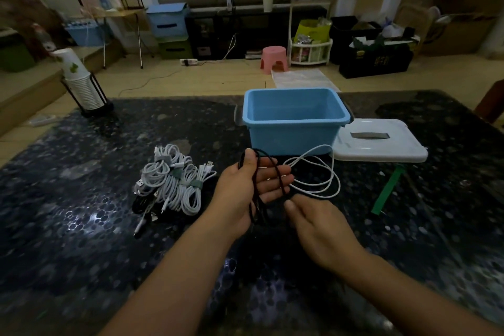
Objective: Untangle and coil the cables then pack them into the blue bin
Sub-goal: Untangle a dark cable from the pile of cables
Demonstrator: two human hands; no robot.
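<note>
- The right hand is nearest, low over the dark worktop; its fingertips pinch the lower end of the black cable.
- The left hand is just beyond it, palm up, with loops of that cable draped over the fingers and the thumb pressing them at the top; this grip is closed on the coil.
- Risk: the loops lie loosely across nearly straight fingers, so a pull from the right hand could slide them off and undo the coil.
- A loose white cable lies in open rings just right of the left hand, touching or nearly touching the black one. The two may snag, dragging the white cable along.
- To the left, a pile of white coiled cables bound with grey ties lies on the worktop, with some black cable beneath; none is packed yet.
- Farther off, the blue bin stands open and appears empty; its white lid lies beside it on the right.
- A green strip lies near the lid.
</note>
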